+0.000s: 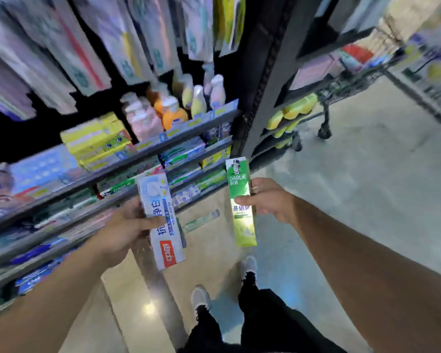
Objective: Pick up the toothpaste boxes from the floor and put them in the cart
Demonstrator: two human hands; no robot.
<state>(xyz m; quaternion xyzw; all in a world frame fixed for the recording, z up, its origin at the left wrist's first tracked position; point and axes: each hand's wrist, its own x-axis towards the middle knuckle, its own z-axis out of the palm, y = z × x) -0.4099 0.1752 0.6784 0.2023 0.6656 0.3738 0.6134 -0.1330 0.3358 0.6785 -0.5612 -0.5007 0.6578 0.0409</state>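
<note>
Both forearms reach out from the bottom corners, and between them, lower down, stand two legs in dark trousers with pale shoes (200,298) on the floor (354,200). Held apart at about the same height, the hands each carry one box. On the left, the left hand (124,231) is curled round a white and blue toothpaste box (161,220) with a red patch at its lower end, thumb across the front; the box stands nearly upright, tilted a little. On the right, the right hand (267,200) pinches a green toothpaste box (241,202) at its middle, thumb on the front and fingers behind, the box upright. Between the two hands and farther off, a third green box (201,220) lies flat on the floor close to the foot of the shelves (163,143). Those shelves, blurred, hold rows of boxes, with bottles (197,103) higher up and hanging packets above them. Beyond the shelf end, at the upper right, stands a dark wire cart (341,87) on wheels.
</note>
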